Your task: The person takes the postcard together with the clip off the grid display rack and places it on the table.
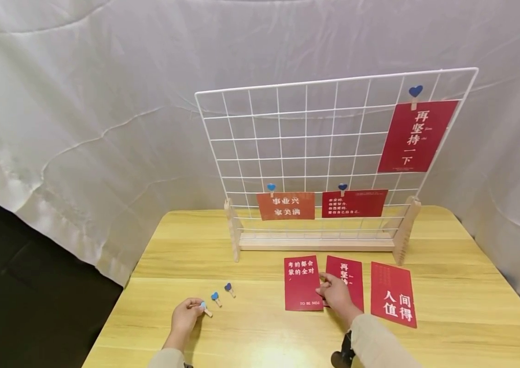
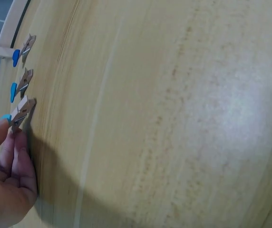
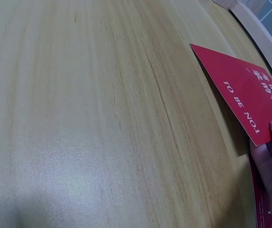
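Note:
My left hand (image 1: 185, 315) pinches a small wooden clothespin (image 2: 23, 113) with a light blue heart, between thumb and fingers, close to the tabletop. Beyond it lie two more heart clothespins, one mid-blue (image 1: 216, 298) and one dark blue (image 1: 229, 288). At its right edge, a red card (image 1: 302, 286) printed "TO BE NO.1" is held between the thumb and fingers of my right hand (image 1: 337, 296). The right wrist view shows this card raised off the wood, casting a shadow. A second red card (image 1: 354, 278) lies partly hidden under that hand.
Farther right lies a third red card (image 1: 393, 291). Behind, a white wire grid (image 1: 306, 138) stands in a wooden base (image 1: 315, 244). Clothespins hold a tall red card (image 1: 418, 140), an orange card (image 1: 286, 206) and a wide red card (image 1: 355, 203) on it. Pale cloth hangs behind.

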Available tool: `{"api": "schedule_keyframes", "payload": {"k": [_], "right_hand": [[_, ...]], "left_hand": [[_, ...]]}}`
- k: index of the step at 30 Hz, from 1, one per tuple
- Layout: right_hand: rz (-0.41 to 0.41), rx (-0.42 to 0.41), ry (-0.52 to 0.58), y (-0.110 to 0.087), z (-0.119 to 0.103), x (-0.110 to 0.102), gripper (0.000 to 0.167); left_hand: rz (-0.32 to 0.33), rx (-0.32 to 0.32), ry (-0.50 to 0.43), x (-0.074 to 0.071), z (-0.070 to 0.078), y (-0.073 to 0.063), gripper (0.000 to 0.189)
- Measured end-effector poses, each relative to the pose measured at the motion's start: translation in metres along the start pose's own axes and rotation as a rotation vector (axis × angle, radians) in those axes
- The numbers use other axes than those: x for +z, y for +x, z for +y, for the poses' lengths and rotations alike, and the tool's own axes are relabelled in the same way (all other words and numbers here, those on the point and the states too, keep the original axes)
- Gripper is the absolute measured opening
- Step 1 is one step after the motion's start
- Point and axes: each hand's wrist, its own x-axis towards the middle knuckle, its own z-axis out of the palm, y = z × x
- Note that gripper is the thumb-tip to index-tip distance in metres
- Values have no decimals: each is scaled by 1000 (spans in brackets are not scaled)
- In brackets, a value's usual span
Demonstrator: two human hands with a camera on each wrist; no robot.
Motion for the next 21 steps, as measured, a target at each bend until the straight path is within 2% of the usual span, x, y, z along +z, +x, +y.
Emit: {"api": "schedule_keyframes", "payload": {"k": [5, 12, 21], "right_hand": [[29, -12, -92, 0, -1, 0, 42], [78, 18, -181, -1, -5, 0, 38], [114, -45, -308, -3, -7, 0, 33]], "left_hand": [[13, 15, 40, 1, 2, 0, 15], [23, 8, 114, 1, 3, 1, 12], [10, 13, 144, 1, 3, 1, 11]]}}
